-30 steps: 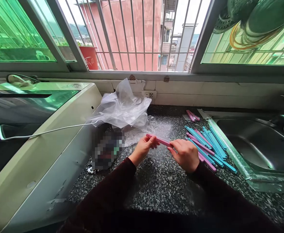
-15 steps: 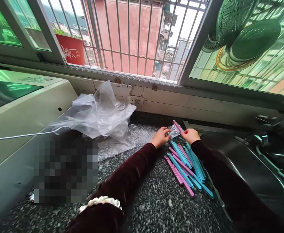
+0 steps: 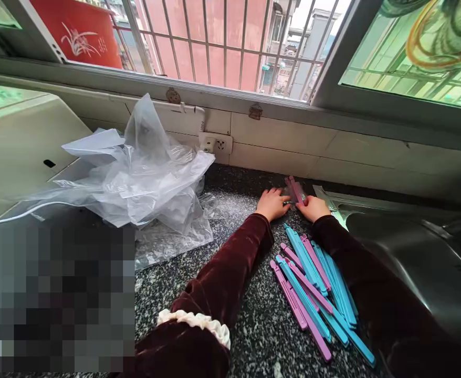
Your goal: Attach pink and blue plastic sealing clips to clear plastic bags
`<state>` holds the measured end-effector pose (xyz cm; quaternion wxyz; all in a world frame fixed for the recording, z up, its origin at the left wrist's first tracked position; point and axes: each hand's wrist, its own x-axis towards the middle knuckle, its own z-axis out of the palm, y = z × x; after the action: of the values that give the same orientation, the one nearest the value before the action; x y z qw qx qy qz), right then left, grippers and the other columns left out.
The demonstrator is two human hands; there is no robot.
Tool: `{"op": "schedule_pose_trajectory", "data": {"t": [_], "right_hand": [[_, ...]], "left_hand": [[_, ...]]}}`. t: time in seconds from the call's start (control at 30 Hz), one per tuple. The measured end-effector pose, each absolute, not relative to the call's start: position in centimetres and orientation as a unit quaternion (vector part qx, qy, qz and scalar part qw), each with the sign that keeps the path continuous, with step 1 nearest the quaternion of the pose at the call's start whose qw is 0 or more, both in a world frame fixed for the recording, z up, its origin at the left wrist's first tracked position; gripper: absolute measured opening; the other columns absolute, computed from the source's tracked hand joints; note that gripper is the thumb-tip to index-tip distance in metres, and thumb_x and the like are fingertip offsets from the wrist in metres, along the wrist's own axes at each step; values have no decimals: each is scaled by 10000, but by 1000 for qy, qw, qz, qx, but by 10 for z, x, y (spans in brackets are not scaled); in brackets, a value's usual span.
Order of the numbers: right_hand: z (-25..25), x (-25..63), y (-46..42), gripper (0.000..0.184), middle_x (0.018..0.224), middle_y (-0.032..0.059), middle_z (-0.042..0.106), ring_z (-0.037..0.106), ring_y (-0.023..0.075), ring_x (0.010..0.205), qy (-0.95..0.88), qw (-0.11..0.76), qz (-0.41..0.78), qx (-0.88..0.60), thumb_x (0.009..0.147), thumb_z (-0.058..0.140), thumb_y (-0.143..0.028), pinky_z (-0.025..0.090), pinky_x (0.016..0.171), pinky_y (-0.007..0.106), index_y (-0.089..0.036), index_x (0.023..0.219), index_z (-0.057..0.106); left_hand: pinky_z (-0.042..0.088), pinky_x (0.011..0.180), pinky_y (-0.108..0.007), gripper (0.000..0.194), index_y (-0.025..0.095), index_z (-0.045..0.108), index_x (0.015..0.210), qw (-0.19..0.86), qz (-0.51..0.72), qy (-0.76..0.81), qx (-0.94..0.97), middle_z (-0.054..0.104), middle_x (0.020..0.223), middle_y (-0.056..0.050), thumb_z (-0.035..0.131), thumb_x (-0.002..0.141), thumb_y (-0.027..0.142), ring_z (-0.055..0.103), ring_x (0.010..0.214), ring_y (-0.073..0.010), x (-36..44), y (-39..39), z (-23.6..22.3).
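Both my hands reach to the back of the speckled granite counter (image 3: 250, 320). My left hand (image 3: 272, 202) and my right hand (image 3: 313, 207) have their fingers closed on a small clear plastic packet with pink sticks (image 3: 294, 191) held between them near the wall. Just in front of my hands, between my dark red sleeves, lies a loose pile of several blue and pink sticks (image 3: 317, 289).
A heap of crumpled clear plastic bags (image 3: 144, 173) lies at the left by a white appliance (image 3: 25, 142) with a white cable (image 3: 29, 210). A steel sink (image 3: 423, 252) is at the right. A wall socket (image 3: 215, 143) sits under the barred window.
My hands left the counter's middle, where they held a single pink stick, and reached back to the wall, where they now hold the small packet. The view leaned forward and closer.
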<state>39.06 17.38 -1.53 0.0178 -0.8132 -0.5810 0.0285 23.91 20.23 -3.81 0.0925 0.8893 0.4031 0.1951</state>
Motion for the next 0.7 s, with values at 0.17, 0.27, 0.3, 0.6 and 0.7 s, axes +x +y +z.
{"op": "schedule_pose_trajectory", "data": {"t": [0.17,0.27,0.3,0.6,0.7], "right_hand": [[-14,388,174,306,801,113,683,643,207,749,-613,13,18,-790,730,579,-402,427,622,264,-134,865,634],[-1,380,164,280,753,86,680,639,193,697,-632,9,10,-775,693,621,-385,425,596,254,-144,837,633],[5,377,161,263,737,84,678,636,193,684,-635,9,6,-773,688,627,-371,422,587,254,-145,823,634],[49,273,163,207,850,55,687,619,144,787,-720,50,15,-693,806,504,-302,418,671,219,-165,851,651],[40,220,159,193,831,45,675,611,135,753,-755,52,12,-653,801,516,-294,413,644,211,-170,866,649]], "left_hand": [[342,963,-413,420,211,510,1218,87,230,426,871,326,1426,-107,502,806,296,360,1224,-277,239,202,-38],[338,976,-397,512,160,410,1289,93,244,444,857,334,1411,-134,502,795,256,342,1241,-276,232,192,-38],[339,974,-395,491,141,420,1274,92,246,447,855,358,1389,-144,489,799,244,348,1234,-275,228,187,-38],[418,813,-385,234,87,606,900,59,239,430,869,561,1007,-184,412,818,189,498,981,-272,180,123,-46],[423,792,-377,221,91,612,921,57,228,414,879,581,945,-166,463,777,169,513,928,-261,154,95,-50]]}}
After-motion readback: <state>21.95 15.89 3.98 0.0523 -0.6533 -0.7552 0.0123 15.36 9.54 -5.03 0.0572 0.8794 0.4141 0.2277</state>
